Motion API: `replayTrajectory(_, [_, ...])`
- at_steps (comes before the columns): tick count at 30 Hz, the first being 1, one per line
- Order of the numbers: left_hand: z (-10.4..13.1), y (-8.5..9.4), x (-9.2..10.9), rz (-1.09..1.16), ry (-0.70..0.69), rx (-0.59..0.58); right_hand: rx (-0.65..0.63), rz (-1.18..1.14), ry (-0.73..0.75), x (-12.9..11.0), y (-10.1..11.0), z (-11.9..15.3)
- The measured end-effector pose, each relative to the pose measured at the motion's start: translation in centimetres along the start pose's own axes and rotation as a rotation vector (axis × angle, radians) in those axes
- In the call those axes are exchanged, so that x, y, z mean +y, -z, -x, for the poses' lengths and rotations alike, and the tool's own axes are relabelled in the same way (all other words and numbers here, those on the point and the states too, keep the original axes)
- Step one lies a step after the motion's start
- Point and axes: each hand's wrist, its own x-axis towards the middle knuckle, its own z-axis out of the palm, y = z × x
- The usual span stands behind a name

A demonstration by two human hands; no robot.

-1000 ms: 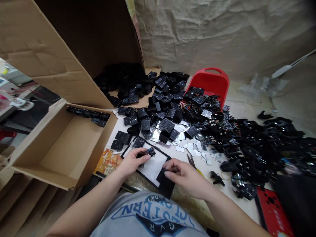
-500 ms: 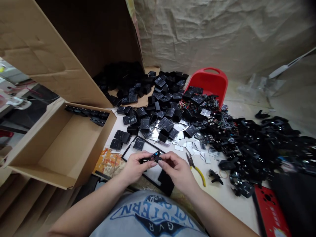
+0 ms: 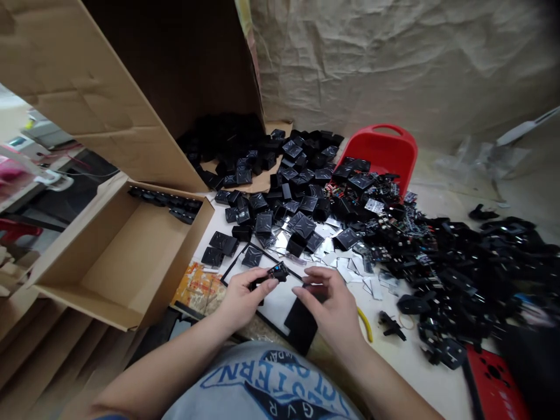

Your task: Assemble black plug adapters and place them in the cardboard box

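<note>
Between the thumb and fingers of my left hand [image 3: 246,296] is a small black part [image 3: 279,271] with tiny electronic components on it. My right hand [image 3: 330,297] is a short way to the right of that part, its thumb and fingers apart with nothing visible between them. Below both hands lies a black-framed board with a white surface [image 3: 275,308]. The yellow handle of the pliers [image 3: 364,324] shows beside my right wrist; the rest is hidden behind the hand.
Black housings [image 3: 263,223] are heaped ahead, near a red scoop [image 3: 385,153] and silvery plates [image 3: 345,268]. More black parts [image 3: 455,274] pile up at right, by a red box [image 3: 494,379]. An open cardboard box [image 3: 126,262] stands at left.
My right hand has let go of the small black part and moved right, its fingers opening. My left hand still holds the part. The whole view has shifted slightly.
</note>
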Motion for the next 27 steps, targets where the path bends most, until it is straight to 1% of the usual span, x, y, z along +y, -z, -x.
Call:
replayTrajectory(1, [-0.3, 0.3, -0.5, 0.052, 0.072, -0.001, -0.064, 0.049, 0.081, 0.6, -0.2, 0.5])
replayTrajectory(3, [-0.7, 0.7, -1.6, 0.137, 0.175, -0.031, -0.23, 0.182, 0.32, 2.0, -0.6, 1.4])
replayTrajectory(5, [-1.0, 0.8, -2.6, 0.177, 0.216, -0.068, -0.382, 0.281, 0.532, 3.7, -0.8, 2.0])
replayTrajectory(6, [-1.0, 0.8, -3.0, 0.183, 0.224, -0.082, -0.432, 0.306, 0.601, 4.4, -0.7, 2.0])
replayTrajectory(7, [-1.0, 0.7, -3.3, 0.184, 0.228, -0.096, -0.466, 0.318, 0.639, 5.1, -0.4, 1.8])
replayTrajectory(8, [-0.9, 0.5, -3.5, 0.184, 0.231, -0.111, -0.484, 0.318, 0.644, 5.7, 0.1, 1.5])
replayTrajectory(9, [-0.8, 0.4, -3.7, 0.185, 0.236, -0.13, -0.493, 0.305, 0.616, 6.1, 0.7, 1.1])
replayTrajectory(11, [-0.7, 0.0, -3.7, 0.186, 0.237, -0.164, -0.484, 0.243, 0.486, 6.1, 1.9, 0.2])
replayTrajectory(12, [-0.7, -0.2, -3.7, 0.187, 0.235, -0.177, -0.464, 0.193, 0.395, 5.7, 2.5, -0.3])
replayTrajectory(14, [-0.9, -0.4, -3.5, 0.19, 0.224, -0.193, -0.374, 0.049, 0.172, 4.5, 2.9, -1.1])
replayTrajectory(16, [-1.1, -0.4, -3.1, 0.191, 0.207, -0.21, -0.279, -0.15, -0.103, 3.0, 2.5, -1.8])
replayTrajectory(17, [-1.3, -0.3, -2.8, 0.184, 0.197, -0.227, -0.265, -0.273, -0.236, 2.3, 2.1, -2.0])
replayTrajectory(19, [-1.5, -0.2, -2.1, 0.162, 0.168, -0.267, -0.291, -0.547, -0.443, 1.1, 0.9, -2.1])
replayTrajectory(20, [-1.6, -0.1, -1.8, 0.149, 0.155, -0.289, -0.311, -0.682, -0.514, 0.6, 0.3, -2.1])
replayTrajectory(22, [-1.6, 0.2, -1.1, 0.132, 0.136, -0.331, -0.326, -0.899, -0.614, -0.1, -0.6, -2.0])
replayTrajectory(24, [-1.6, 0.5, -0.7, 0.119, 0.12, -0.362, -0.328, -1.012, -0.685, -0.4, -0.8, -1.9])
replayTrajectory(26, [-1.4, 0.9, -0.6, 0.094, 0.109, -0.36, -0.321, -0.999, -0.686, -0.4, -0.3, -1.9])
replayTrajectory(27, [-1.3, 1.1, -0.6, 0.081, 0.103, -0.358, -0.305, -0.941, -0.648, -0.3, 0.2, -2.0])
